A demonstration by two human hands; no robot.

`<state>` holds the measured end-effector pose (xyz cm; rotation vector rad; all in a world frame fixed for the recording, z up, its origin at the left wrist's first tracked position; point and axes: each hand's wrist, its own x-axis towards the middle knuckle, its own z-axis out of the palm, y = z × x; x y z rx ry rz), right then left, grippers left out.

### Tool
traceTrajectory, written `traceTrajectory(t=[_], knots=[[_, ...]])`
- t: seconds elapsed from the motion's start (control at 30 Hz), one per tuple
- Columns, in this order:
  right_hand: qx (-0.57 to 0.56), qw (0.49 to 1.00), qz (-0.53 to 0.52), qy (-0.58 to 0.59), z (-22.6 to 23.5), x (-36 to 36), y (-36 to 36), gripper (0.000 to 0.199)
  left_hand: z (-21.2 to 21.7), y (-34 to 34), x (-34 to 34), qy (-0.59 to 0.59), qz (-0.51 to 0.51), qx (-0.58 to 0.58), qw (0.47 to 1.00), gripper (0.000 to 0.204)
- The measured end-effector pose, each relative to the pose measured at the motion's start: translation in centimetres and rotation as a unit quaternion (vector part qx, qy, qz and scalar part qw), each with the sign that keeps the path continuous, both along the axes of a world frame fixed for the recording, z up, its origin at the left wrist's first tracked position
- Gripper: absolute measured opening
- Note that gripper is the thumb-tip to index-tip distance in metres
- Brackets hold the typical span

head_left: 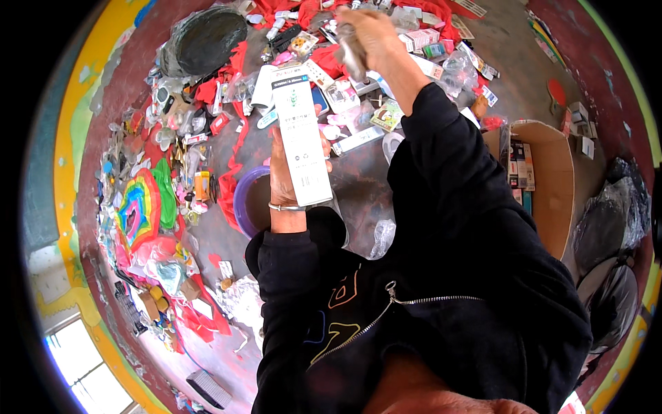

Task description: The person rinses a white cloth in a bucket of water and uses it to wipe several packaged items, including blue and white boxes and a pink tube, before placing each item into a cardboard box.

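Holding a tall white carton upright by its lower half, the left hand has its fingers wrapped round the back and the thumb over the right edge, with a thin bracelet on the wrist. Farther out, the right hand is closed round a small grey object with a slim rounded body that points down out of the fist; what it is cannot be made out. Both hands hover above a floor strewn with small packaged goods and red cloth. A purple bowl sits just under the left wrist, an open cardboard box stands to the right, and a rainbow-coloured toy lies well to the left.
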<state>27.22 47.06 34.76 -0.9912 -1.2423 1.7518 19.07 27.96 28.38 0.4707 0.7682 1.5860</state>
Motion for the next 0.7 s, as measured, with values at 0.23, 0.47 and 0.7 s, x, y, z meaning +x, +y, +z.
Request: traceTrajectory(t=[0.23,0.47,0.7], knots=[[0.371,0.870,0.291,-0.147,-2.8,1.7,-6.2,0.053,-0.6,2.1,-0.4,0.292,0.233,-0.117,0.920,0.038],[0.318,0.928,0.157,-0.114,0.0,8.0,-5.9,0.052,4.5,3.5,7.1,0.409,0.245,-0.045,0.878,0.071],[0.352,0.922,0.025,-0.159,2.8,23.2,-3.8,0.046,8.3,6.7,9.3,0.324,0.000,0.107,0.940,0.075]])
